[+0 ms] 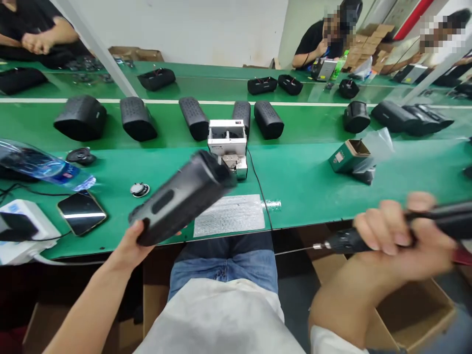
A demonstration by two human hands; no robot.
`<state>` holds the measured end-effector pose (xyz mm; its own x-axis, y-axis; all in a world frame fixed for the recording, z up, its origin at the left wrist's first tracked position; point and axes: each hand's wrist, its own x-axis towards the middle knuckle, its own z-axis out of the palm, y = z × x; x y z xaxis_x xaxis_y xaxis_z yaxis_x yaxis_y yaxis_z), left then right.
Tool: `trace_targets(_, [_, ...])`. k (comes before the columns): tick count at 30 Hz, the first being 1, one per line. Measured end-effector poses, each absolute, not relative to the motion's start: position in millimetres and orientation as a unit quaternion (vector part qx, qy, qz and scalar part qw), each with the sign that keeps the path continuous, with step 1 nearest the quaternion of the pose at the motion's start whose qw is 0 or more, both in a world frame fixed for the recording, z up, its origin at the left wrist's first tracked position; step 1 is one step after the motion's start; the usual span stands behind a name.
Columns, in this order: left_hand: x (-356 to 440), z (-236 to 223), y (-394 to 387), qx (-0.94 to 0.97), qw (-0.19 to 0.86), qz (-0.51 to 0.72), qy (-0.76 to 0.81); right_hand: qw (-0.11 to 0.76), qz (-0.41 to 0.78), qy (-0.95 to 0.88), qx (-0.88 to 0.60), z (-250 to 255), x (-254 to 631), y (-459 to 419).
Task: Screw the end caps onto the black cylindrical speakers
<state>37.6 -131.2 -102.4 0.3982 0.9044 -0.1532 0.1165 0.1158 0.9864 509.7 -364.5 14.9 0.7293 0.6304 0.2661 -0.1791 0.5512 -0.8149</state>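
My left hand (pixel 134 246) is closed around one end of a black speaker housing (pixel 177 196), which is tilted up above the near edge of the green bench. In my right hand (pixel 398 231) is a black electric screwdriver (pixel 346 241), its long thin bit pointing left past the bench's front edge. The bit's tip is apart from the housing. Behind the housing stands a small white screw feeder (pixel 227 140), partly covered by it. A sheet of bubble wrap (pixel 236 216) lies flat beneath. To the left is a small round speaker driver (pixel 139 190).
Several black speaker housings (pixel 138 118) line the bench. On the left are a plastic bottle (pixel 44 164), a phone (pixel 81 212) and a white power strip (pixel 27 236). A green box (pixel 350 156) stands right. Cardboard boxes (pixel 416 314) are below. People sit across the bench.
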Motion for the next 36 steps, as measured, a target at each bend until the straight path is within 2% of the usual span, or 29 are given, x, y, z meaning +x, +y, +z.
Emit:
trace_targets(4, [51,-79,-144,0.527,0.637,0.321,0.461,0.824,0.397,-0.210,-0.345,-62,507,-311])
trace_targets(7, [100,-72,-148,0.484,0.723,0.306,0.386,0.814,0.458,-0.170,-0.315,-116,515,-289])
trace_targets(10, [185,-72,-141,0.458,0.781,0.274,0.325,0.812,0.482,-0.143,-0.296,-157,524,-282])
trace_targets(14, [340,-66,-118,0.506,0.718,0.298,0.375,0.824,0.480,-0.129,-0.271,-187,533,-283])
trace_targets(19, [526,-41,-76,0.557,0.609,0.345,0.447,0.833,0.481,-0.113,-0.248,-197,530,-282])
trace_targets(23, [622,-15,-57,0.592,0.522,0.341,0.510,0.843,0.465,-0.092,-0.256,-189,522,-277])
trace_targets(30, [665,11,-36,0.665,0.431,0.360,0.493,0.846,0.426,-0.101,-0.303,-174,515,-256])
trace_targets(36, [668,9,-35,0.737,0.392,0.289,0.470,0.840,0.440,-0.095,-0.303,-164,515,-258])
